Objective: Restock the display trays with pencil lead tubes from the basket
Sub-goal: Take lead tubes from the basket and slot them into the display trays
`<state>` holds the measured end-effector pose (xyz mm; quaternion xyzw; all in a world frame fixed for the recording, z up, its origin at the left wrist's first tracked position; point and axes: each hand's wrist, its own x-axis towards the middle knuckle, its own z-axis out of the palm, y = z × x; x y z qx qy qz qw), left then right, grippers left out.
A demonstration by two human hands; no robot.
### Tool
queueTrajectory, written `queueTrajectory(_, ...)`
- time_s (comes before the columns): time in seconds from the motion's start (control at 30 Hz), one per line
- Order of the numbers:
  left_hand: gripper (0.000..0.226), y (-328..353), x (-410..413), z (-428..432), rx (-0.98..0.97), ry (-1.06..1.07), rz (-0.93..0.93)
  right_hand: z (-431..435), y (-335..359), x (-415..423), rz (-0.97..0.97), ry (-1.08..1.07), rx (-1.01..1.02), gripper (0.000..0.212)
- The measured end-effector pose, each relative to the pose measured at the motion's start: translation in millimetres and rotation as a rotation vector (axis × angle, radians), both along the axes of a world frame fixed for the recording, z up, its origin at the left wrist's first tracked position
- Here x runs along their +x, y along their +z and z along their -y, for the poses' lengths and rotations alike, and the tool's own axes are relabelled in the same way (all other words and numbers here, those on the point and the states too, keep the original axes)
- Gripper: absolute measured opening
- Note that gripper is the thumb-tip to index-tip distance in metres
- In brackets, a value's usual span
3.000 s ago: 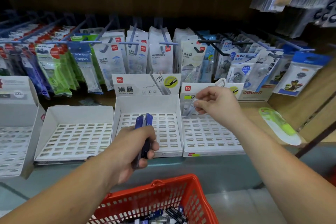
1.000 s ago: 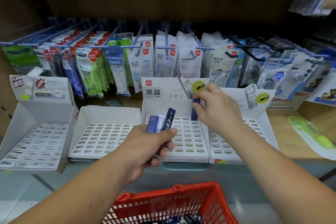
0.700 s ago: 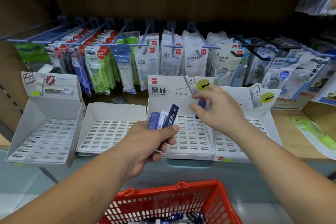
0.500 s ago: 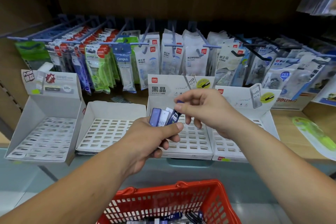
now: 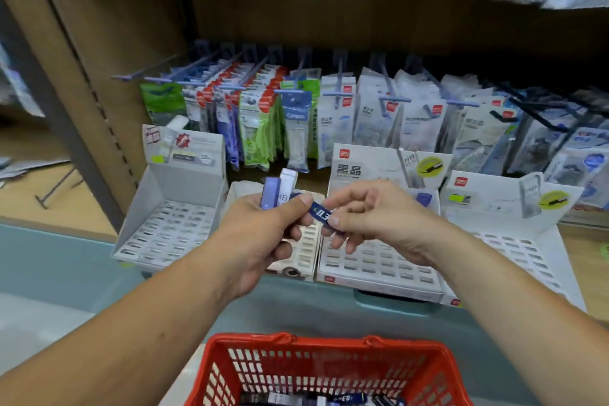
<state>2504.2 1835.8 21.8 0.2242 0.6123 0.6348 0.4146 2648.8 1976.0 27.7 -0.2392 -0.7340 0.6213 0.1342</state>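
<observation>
One dark blue plastic lead tube [image 5: 321, 214] pinched between our two hands

Our right hand [image 5: 379, 217] nips its right end, thumb against forefinger; our left hand [image 5: 260, 234] curls round a violet tube [image 5: 270, 191] and a white tube [image 5: 287, 184] rising past its knuckles, thumb on the blue one; white slotted cardboard trays [image 5: 379, 269] lie beyond the fingers; the red plastic basket [image 5: 329, 369] sits nearer us.

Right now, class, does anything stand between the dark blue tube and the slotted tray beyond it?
Nothing visible does. The right hand pinches the dark blue tube just before the tray, whose near slots lie open. The left hand, holding two more tubes, has its thumb on the tube's other end.
</observation>
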Motion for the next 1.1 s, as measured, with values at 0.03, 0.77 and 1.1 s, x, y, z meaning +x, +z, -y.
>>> queueTrajectory(0.03, 0.013, -1, -5, 5, -0.007, 0.015, -0.007, 6, 0, -7, 0.006, -0.02, -0.001, 0.019)
queueTrajectory(0.77, 0.014, -39, -39, 3, -0.209, -0.141, -0.116, -8, -25, -50, -0.123, -0.327, 0.422, 0.03)
queueTrajectory(1.1, 0.012, -47, -35, -3, -0.182, -0.116, -0.037, -27, -45, -61, -0.033, -0.426, 0.454, 0.019)
